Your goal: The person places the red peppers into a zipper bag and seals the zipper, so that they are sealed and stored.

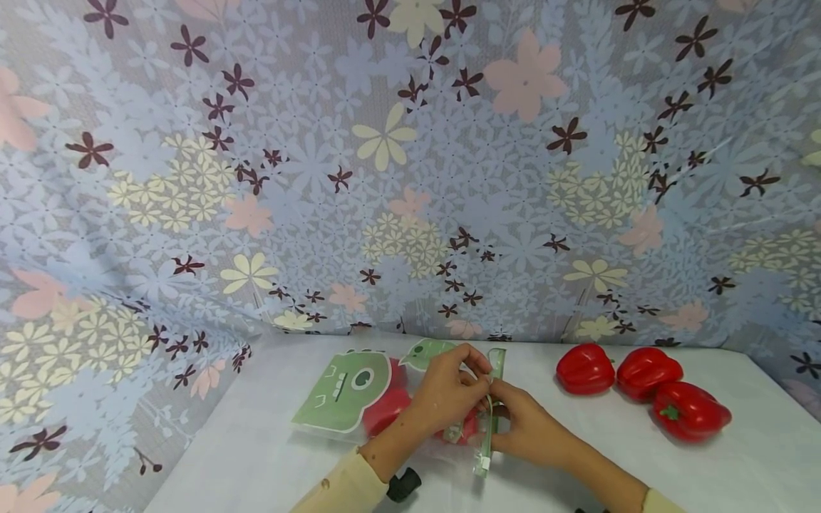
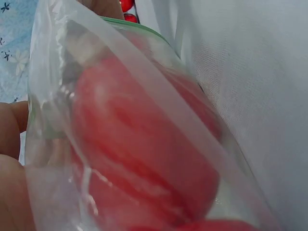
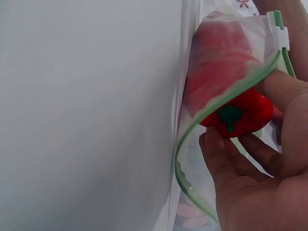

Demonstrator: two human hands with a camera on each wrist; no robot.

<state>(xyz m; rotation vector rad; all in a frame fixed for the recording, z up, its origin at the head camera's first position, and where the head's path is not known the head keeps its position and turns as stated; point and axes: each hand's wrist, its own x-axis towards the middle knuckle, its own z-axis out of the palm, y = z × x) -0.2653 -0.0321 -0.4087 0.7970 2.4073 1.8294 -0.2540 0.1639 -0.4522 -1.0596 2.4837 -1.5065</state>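
A clear slider zip bag (image 1: 343, 393) with a green cartoon creature print lies on its side, red bell peppers (image 2: 144, 139) inside it. At its mouth, my left hand (image 1: 449, 388) pinches the upper edge by the green zip strip (image 1: 494, 420). My right hand (image 1: 529, 427) is at the same opening from the right. In the right wrist view, its fingers curl under a red bell pepper (image 3: 257, 113) with a green stem in the bag's mouth, and the thumb lies over the zip edge. The white slider (image 3: 281, 38) sits at one end of the strip.
Three more red bell peppers (image 1: 648, 377) lie together on the white table (image 1: 641, 456) at the right. Behind stands a floral cloth backdrop (image 1: 410, 178). A small black object (image 1: 404, 484) shows beside the left wrist.
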